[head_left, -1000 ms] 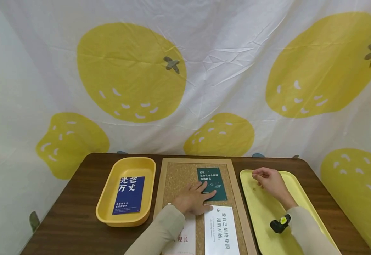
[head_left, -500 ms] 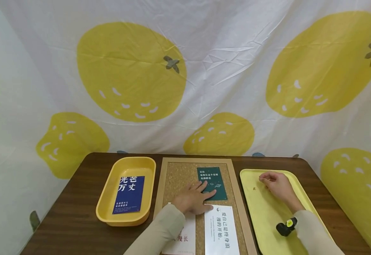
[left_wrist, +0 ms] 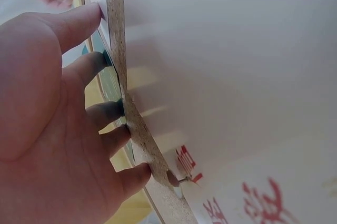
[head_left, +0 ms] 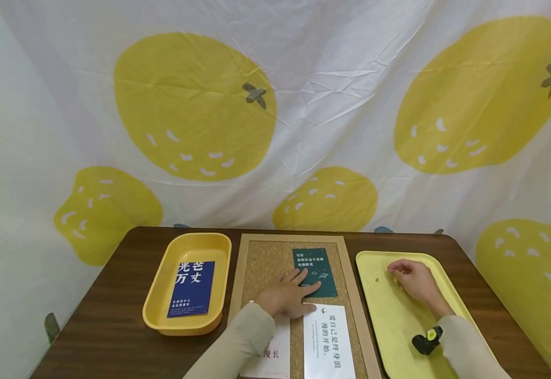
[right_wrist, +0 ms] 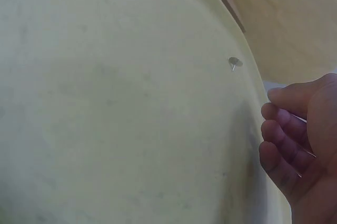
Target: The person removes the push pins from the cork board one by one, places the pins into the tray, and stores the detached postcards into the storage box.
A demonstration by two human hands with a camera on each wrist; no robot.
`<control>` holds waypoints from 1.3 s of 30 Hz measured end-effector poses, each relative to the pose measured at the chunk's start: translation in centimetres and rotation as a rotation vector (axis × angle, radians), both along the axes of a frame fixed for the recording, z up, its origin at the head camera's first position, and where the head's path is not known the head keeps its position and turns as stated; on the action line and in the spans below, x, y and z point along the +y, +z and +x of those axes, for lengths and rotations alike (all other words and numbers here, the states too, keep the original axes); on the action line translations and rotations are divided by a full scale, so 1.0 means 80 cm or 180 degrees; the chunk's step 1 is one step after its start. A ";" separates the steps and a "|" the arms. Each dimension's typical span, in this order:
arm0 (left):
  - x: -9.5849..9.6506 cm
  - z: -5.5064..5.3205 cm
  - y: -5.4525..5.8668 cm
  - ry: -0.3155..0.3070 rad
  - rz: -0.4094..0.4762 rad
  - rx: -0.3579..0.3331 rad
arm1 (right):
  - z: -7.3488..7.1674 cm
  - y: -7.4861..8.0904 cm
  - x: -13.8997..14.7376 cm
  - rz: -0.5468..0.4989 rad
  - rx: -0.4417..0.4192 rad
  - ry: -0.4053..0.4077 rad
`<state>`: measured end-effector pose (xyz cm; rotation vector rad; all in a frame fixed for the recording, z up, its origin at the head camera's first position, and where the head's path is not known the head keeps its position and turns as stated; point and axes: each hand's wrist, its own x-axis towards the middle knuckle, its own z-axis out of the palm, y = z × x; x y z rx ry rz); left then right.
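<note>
- My left hand (head_left: 284, 296) rests palm down on the corkboard (head_left: 266, 260), fingers spread and extended, clamped on nothing.
- Its fingers lie across the lower left part of the green card (head_left: 321, 266), at the upper right of the cork.
- Its thumb touches the top of the white card with black characters (head_left: 327, 342), located directly below the green card.
- The white card with red characters (head_left: 277, 363) occupies the lower left of the cork, partly covered by my left sleeve (head_left: 251, 334).
- A board pin (left_wrist: 173, 177) is visible at the edge of the red-lettered card; its depth cannot be read.
- My right hand (head_left: 414, 279) is positioned over the yellow tray (head_left: 393, 326), well apart from my left, fingers bent, thumb tip near the index fingertip. I cannot tell whether anything is pinched between them.
- The tray pin (right_wrist: 235, 63) lies on the tray, near those fingertips but not touching them.
- Left of the corkboard, the orange-yellow basket (head_left: 187, 329) contains the blue card (head_left: 191, 295).
- All units are located on the brown table (head_left: 100, 321), before a lemon-print curtain (head_left: 194, 110).
</note>
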<state>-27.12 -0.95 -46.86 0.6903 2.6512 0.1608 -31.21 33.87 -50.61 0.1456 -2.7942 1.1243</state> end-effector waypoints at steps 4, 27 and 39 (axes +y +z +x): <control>0.000 0.000 0.000 -0.0016 -0.0023 0.0006 | 0.001 -0.005 0.002 0.0040 0.0005 0.0003; 0.000 0.000 -0.001 -0.0003 -0.0012 0.0020 | -0.001 -0.016 0.002 0.0188 0.0078 -0.0055; 0.000 0.000 -0.001 0.0015 -0.0012 0.0015 | -0.002 -0.017 0.000 0.0201 0.0029 -0.0073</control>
